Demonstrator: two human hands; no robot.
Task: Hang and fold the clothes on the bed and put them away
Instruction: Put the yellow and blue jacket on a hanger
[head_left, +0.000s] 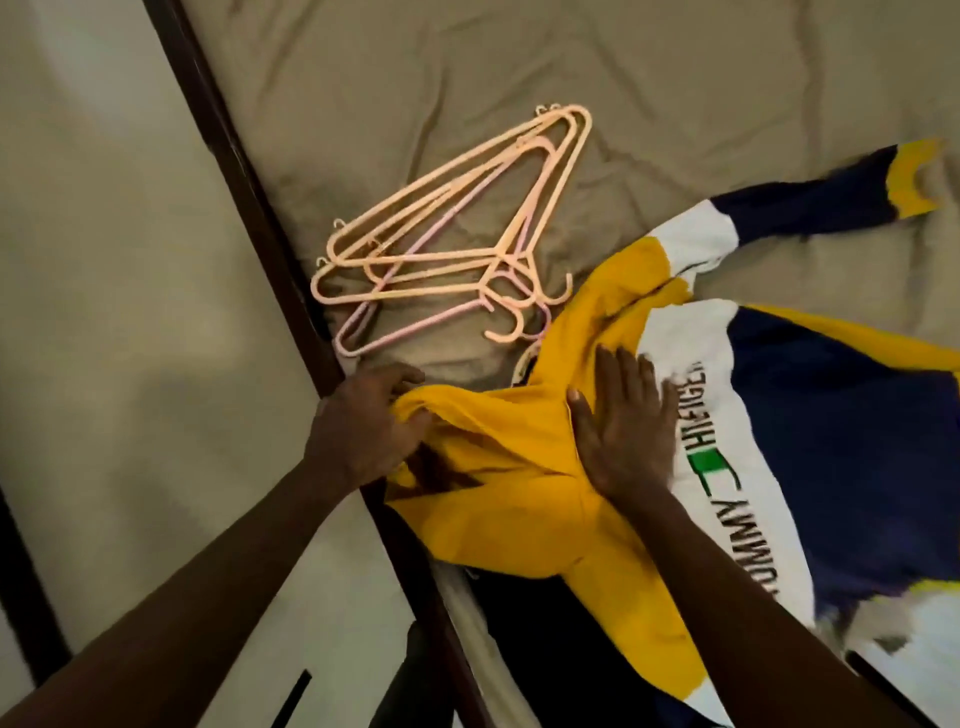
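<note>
From the head camera, looking down, a shirt in yellow, white and navy lay spread across the near part of the bed, its yellow top end bunched at the bed's edge and partly hanging over the dark wooden bed frame. The white band across its chest carried dark lettering and a green-and-white flag mark, read sideways from this angle. One sleeve, navy with a yellow cuff, stretched away towards the far right over the wrinkled olive sheet.

The left hand was at the bed's edge, its fingers curled into the yellow cloth and gripping a fold of it just above the frame. The right hand lay flat on the shirt where yellow met white, with its fingers straight and spread, pressing the cloth down onto the bed. The two hands were near each other, with a ridge of gathered yellow cloth between them.

A loose pile of hangers, peach and pink plastic, rested on the sheet just beyond the shirt's collar end, their hooks pointing towards the shirt, some of them touching the yellow cloth. The pile's near corner lay close against the frame. To the left of the frame ran a pale floor. Something dark showed under the shirt's lower edge, but what it was could not be told.
</note>
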